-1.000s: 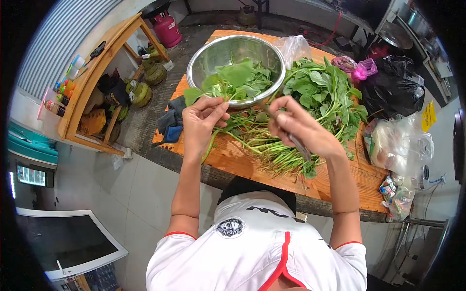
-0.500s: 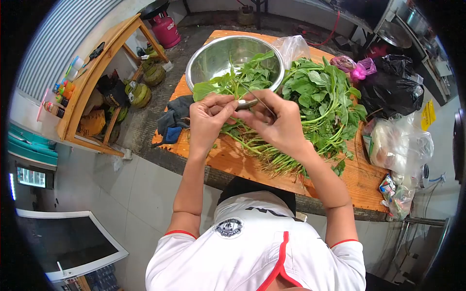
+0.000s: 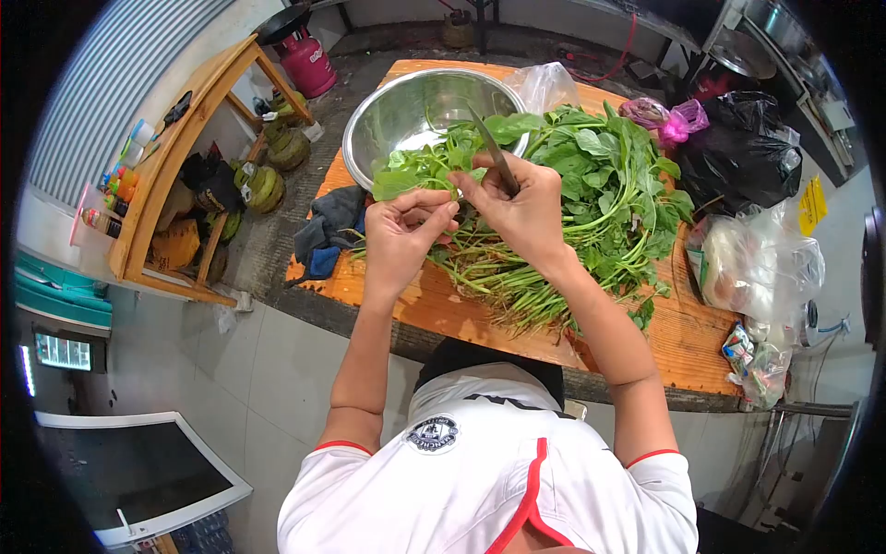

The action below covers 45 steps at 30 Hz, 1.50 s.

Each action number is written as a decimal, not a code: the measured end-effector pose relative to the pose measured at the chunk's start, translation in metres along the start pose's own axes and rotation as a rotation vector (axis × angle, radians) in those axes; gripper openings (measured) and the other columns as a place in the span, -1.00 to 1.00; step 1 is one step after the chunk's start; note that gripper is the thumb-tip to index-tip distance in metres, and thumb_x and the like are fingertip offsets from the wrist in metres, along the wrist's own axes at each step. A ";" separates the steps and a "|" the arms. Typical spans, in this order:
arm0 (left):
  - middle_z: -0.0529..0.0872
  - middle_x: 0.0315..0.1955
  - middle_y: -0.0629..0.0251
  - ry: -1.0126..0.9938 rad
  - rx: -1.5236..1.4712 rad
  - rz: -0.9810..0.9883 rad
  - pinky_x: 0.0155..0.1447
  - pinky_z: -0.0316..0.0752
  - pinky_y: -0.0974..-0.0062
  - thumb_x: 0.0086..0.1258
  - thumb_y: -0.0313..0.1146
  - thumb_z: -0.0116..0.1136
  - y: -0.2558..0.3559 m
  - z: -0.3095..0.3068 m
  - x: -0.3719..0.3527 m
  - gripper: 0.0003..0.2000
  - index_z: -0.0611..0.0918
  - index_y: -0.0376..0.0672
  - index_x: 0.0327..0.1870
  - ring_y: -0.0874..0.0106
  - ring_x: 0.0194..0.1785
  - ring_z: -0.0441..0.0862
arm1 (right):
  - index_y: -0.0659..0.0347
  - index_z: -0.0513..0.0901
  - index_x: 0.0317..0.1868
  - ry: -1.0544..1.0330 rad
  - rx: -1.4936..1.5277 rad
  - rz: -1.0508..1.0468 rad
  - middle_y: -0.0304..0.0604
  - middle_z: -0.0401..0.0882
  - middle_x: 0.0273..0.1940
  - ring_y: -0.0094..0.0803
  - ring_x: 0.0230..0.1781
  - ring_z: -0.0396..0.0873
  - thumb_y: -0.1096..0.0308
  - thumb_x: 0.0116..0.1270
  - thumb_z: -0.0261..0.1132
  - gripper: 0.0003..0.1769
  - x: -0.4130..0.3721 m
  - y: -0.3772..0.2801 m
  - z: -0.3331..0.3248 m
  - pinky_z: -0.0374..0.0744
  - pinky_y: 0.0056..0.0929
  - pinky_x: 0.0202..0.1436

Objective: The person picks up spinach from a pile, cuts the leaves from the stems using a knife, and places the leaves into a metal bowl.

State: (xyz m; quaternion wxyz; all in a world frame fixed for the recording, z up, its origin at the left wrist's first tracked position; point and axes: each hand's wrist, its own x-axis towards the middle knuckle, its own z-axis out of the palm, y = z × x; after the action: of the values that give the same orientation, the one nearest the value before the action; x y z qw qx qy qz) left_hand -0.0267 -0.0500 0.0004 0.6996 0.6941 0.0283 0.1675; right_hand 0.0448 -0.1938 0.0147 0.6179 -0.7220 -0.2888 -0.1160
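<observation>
Over the near rim of a steel bowl [image 3: 374, 115], my left hand [image 3: 406, 231] pinches the stem of a leafy green sprig [image 3: 420, 169]. My right hand [image 3: 521, 208] is closed around a knife [image 3: 495, 152], its blade pointing up and away over the bowl; its thumb and finger also touch the sprig near my left fingertips. Some green leaves lie in the bowl. A large pile of leafy greens [image 3: 609, 185] with long stems and roots spreads on the wooden table to the right of the bowl.
The wooden table [image 3: 692, 355] carries a dark cloth [image 3: 332, 226] at left, a clear plastic bag [image 3: 544, 88] behind, and black [image 3: 743, 162] and clear bags [image 3: 761, 268] at right. A wooden shelf [image 3: 189, 138] stands left, near a pink gas cylinder [image 3: 307, 63].
The knife has swung from lying across between my hands to pointing up and away. My right hand has turned with it, and the sprig's leaves have shifted slightly over the bowl.
</observation>
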 end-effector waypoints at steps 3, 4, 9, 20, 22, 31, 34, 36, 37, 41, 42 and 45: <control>0.73 -0.46 0.24 0.005 0.025 0.015 -0.34 0.63 0.63 0.27 -0.53 0.26 -0.003 0.000 -0.002 -0.85 0.66 -0.40 -0.19 0.55 -0.40 0.70 | 0.32 0.70 -0.31 -0.003 0.032 0.021 -0.30 0.39 -0.74 -0.71 -0.70 0.29 0.40 0.11 0.42 -0.83 0.001 0.007 0.001 0.29 -0.60 -0.62; 0.73 -0.46 0.24 0.010 0.034 0.020 -0.34 0.63 0.63 0.27 -0.54 0.26 -0.003 0.000 -0.002 -0.85 0.66 -0.40 -0.18 0.55 -0.39 0.70 | 0.32 0.70 -0.31 -0.009 0.057 0.054 -0.31 0.39 -0.73 -0.72 -0.70 0.29 0.40 0.11 0.41 -0.83 0.001 0.009 0.001 0.29 -0.60 -0.62; 0.70 -0.46 0.30 0.046 0.024 -0.038 -0.36 0.58 0.62 0.25 -0.52 0.28 -0.002 -0.004 -0.003 -0.88 0.67 -0.34 -0.22 0.55 -0.41 0.67 | 0.32 0.69 -0.33 -0.031 0.108 0.135 -0.32 0.40 -0.72 -0.72 -0.69 0.28 0.38 0.13 0.40 -0.83 -0.001 0.006 -0.002 0.28 -0.59 -0.61; 0.72 -0.42 0.21 0.096 -0.020 -0.024 -0.39 0.58 0.64 0.27 -0.51 0.27 -0.001 -0.022 0.007 -0.85 0.66 -0.41 -0.20 0.54 -0.41 0.68 | 0.20 0.48 0.08 -0.498 -0.281 0.024 -0.20 0.54 -0.48 -0.43 -0.57 0.46 0.35 0.24 0.24 -0.62 -0.018 0.001 -0.033 0.44 -0.36 -0.39; 0.72 -0.41 0.22 0.104 -0.033 -0.021 -0.39 0.58 0.64 0.27 -0.51 0.27 -0.001 -0.021 0.010 -0.84 0.66 -0.41 -0.20 0.54 -0.41 0.69 | 0.18 0.40 0.18 -0.541 -0.140 0.139 -0.19 0.55 -0.39 -0.47 -0.47 0.48 0.28 0.34 0.16 -0.58 -0.014 -0.011 -0.033 0.45 -0.39 -0.33; 0.73 -0.43 0.21 0.086 -0.034 0.002 -0.33 0.61 0.63 0.27 -0.54 0.24 0.004 -0.010 0.013 -0.85 0.66 -0.43 -0.20 0.54 -0.38 0.70 | 0.26 0.29 0.31 -0.519 0.229 0.268 -0.14 0.52 -0.31 -0.43 -0.24 0.49 0.15 0.51 -0.02 -0.52 -0.006 -0.008 -0.010 0.45 -0.41 -0.09; 0.73 -0.42 0.20 0.082 -0.047 0.033 -0.30 0.62 0.62 0.27 -0.56 0.21 0.001 -0.010 0.014 -0.85 0.66 -0.43 -0.19 0.54 -0.37 0.70 | 0.26 0.30 0.33 -0.516 0.308 0.301 -0.23 0.51 -0.29 -0.56 -0.28 0.40 0.16 0.51 0.00 -0.50 -0.003 -0.005 -0.005 0.39 -0.52 -0.19; 0.74 -0.41 0.20 0.073 -0.033 0.042 -0.29 0.63 0.61 0.27 -0.57 0.20 -0.001 -0.010 0.016 -0.85 0.66 -0.44 -0.18 0.54 -0.37 0.70 | 0.25 0.31 0.32 -0.499 0.360 0.299 -0.34 0.47 -0.30 -0.70 -0.45 0.24 0.12 0.51 0.02 -0.49 -0.004 0.000 -0.003 0.25 -0.71 -0.45; 0.74 -0.40 0.20 0.067 -0.013 0.040 -0.29 0.63 0.61 0.26 -0.58 0.19 -0.001 -0.012 0.016 -0.84 0.66 -0.44 -0.18 0.53 -0.37 0.70 | 0.24 0.31 0.32 -0.498 0.374 0.315 -0.34 0.47 -0.30 -0.70 -0.46 0.23 0.12 0.51 0.03 -0.49 -0.004 0.000 -0.003 0.25 -0.71 -0.45; 0.74 -0.38 0.20 0.047 0.017 0.064 -0.29 0.63 0.59 0.26 -0.59 0.17 -0.003 -0.014 0.019 -0.83 0.66 -0.44 -0.15 0.52 -0.36 0.71 | 0.24 0.31 0.33 -0.502 0.399 0.357 -0.33 0.48 -0.29 -0.70 -0.47 0.21 0.12 0.50 0.04 -0.49 -0.002 0.000 -0.004 0.24 -0.71 -0.45; 0.74 -0.39 0.20 0.048 0.032 0.056 -0.29 0.63 0.59 0.26 -0.59 0.17 -0.004 -0.015 0.019 -0.83 0.66 -0.45 -0.15 0.52 -0.36 0.71 | 0.24 0.31 0.33 -0.502 0.399 0.363 -0.33 0.48 -0.29 -0.70 -0.48 0.20 0.12 0.50 0.04 -0.49 -0.001 0.000 -0.004 0.24 -0.71 -0.45; 0.74 -0.41 0.22 0.047 0.073 0.032 -0.30 0.63 0.60 0.26 -0.58 0.17 -0.004 -0.015 0.021 -0.83 0.66 -0.44 -0.16 0.52 -0.36 0.71 | 0.25 0.31 0.31 -0.472 0.427 0.366 -0.36 0.46 -0.31 -0.71 -0.48 0.22 0.12 0.49 0.07 -0.49 -0.002 0.003 -0.001 0.23 -0.70 -0.47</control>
State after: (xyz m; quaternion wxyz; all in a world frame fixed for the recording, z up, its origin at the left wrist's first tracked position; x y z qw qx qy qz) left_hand -0.0098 -0.0298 -0.0003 0.6702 0.7153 0.0394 0.1938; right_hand 0.0452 -0.1959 0.0118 0.6815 -0.6233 -0.3073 0.2293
